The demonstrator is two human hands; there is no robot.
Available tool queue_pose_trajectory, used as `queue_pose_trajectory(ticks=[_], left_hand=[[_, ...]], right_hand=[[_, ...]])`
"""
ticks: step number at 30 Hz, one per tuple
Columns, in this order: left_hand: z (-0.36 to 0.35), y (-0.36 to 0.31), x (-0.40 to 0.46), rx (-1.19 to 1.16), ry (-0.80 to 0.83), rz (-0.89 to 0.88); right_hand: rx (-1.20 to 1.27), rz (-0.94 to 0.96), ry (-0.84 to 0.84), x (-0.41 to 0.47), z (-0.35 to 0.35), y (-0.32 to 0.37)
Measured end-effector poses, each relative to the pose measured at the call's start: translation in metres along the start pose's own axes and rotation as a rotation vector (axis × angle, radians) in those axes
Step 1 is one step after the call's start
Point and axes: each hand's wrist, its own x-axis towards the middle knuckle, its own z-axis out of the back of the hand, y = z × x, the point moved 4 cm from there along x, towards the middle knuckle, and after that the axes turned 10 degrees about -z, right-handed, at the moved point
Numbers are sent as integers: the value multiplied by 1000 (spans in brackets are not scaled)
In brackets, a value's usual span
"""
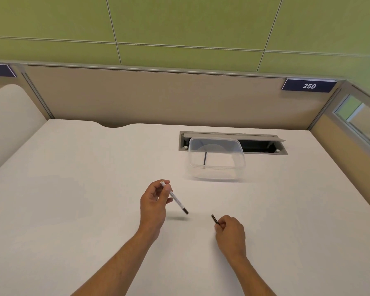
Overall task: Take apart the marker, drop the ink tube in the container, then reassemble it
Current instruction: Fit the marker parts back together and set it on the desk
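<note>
My left hand (pixel 155 202) holds the white marker body (pixel 175 198) near its open upper end, tilted, with the dark end pointing down to the right just above the desk. My right hand (pixel 230 232) pinches a small thin black marker part (pixel 214 219), which sticks out up and to the left; the two pieces are apart. Beyond them, a clear plastic container (pixel 217 175) stands on the white desk (pixel 94 189). A thin dark ink tube (pixel 205 158) lies inside it at the left.
Behind the container is an open cable hatch (pixel 263 145) in the desk. Beige partition walls (pixel 158 97) close off the back and right sides, with a sign reading 250 (pixel 309 85). A rounded white panel (pixel 6 116) stands at the left.
</note>
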Motion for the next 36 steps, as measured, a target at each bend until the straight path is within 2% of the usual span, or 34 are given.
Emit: queue_pose_trajectory(ticks=[5, 12, 17, 22, 36], left_hand=[[-1, -1, -2, 19, 41, 6], [-5, 3, -5, 122, 172, 33], [-7, 4, -4, 194, 273, 41], [-8, 7, -2, 280, 325, 19], [-10, 8, -6, 391, 412, -42]], right_hand=[[104, 22, -10, -5, 0, 2], [495, -11, 251, -7, 5, 20], [731, 8, 328, -8, 16, 38], [886, 33, 330, -12, 32, 54], [755, 71, 334, -22, 36, 72]])
